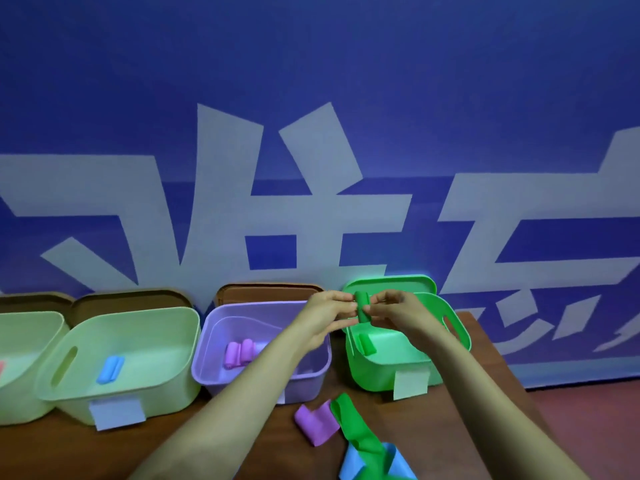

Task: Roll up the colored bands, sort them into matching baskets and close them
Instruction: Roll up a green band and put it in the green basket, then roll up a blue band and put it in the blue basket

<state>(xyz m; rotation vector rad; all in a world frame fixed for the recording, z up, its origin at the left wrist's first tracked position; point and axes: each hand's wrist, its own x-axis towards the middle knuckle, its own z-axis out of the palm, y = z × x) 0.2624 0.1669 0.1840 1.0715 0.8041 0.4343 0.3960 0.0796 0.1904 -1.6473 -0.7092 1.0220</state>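
A rolled green band point(363, 306) is held upright above the green basket point(457, 327). My left hand point(330, 315) pinches it from the left and my right hand point(398, 311) pinches it from the right. Another green roll point(367, 344) lies inside that basket. The purple basket point(214, 355) holds two purple rolls point(239, 353). A pale green basket point(166, 344) holds a blue roll point(110, 369). On the table in front lie a loose purple band point(317, 424), an unrolled green band point(360, 434) and a blue band point(353, 462).
Another pale green basket point(24, 337) stands at the far left, cut off by the frame. Brown lids point(131, 301) and a green lid point(391, 284) lean on the blue wall behind the baskets. White labels point(116, 412) hang on the basket fronts. The table's right edge point(512, 375) runs just right of the green basket.
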